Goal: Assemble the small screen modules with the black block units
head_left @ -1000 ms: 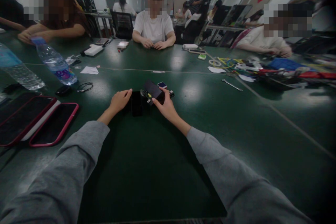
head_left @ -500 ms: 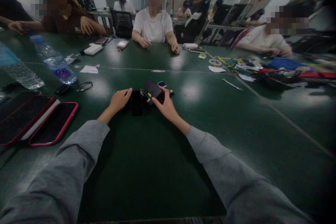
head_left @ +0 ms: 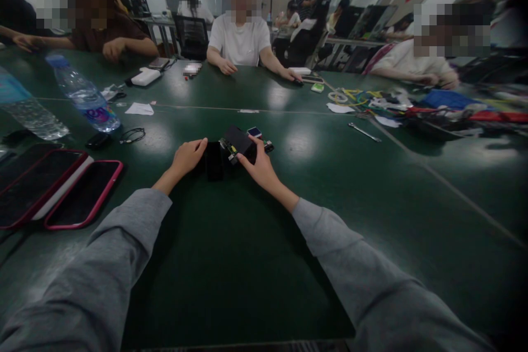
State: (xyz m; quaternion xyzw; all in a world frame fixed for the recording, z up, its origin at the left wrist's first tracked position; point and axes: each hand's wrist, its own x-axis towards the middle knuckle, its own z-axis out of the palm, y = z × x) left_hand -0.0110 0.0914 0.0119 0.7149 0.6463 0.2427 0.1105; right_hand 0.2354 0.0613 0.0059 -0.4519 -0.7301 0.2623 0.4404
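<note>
My right hand [head_left: 263, 168] is closed on a black box-shaped casing [head_left: 240, 140], thumb on the near edge and fingers on the far side. Small circuit-board parts [head_left: 232, 153] show along its left end. My left hand [head_left: 186, 158] grips the left edge of a dark rectangular case [head_left: 214, 161], with its thumb along the top. The two black pieces are side by side, close together; whether they touch is hard to tell. Just behind the casing is a small module with a bluish screen [head_left: 254, 132]. Another small part [head_left: 269, 146] shows beyond my right fingers.
Two water bottles [head_left: 84, 99] and a red-edged phone case [head_left: 84, 195] are to my left, near a short black cable [head_left: 134, 135]. A wrench [head_left: 364, 132] and a heap of cables [head_left: 412, 107] lie to the right. Co-workers sit around the green table [head_left: 239, 275].
The casing in my right hand has tipped slightly and shifted a little left. My left hand stays put. The co-worker opposite has reached farther right; the person at left has lowered a hand.
</note>
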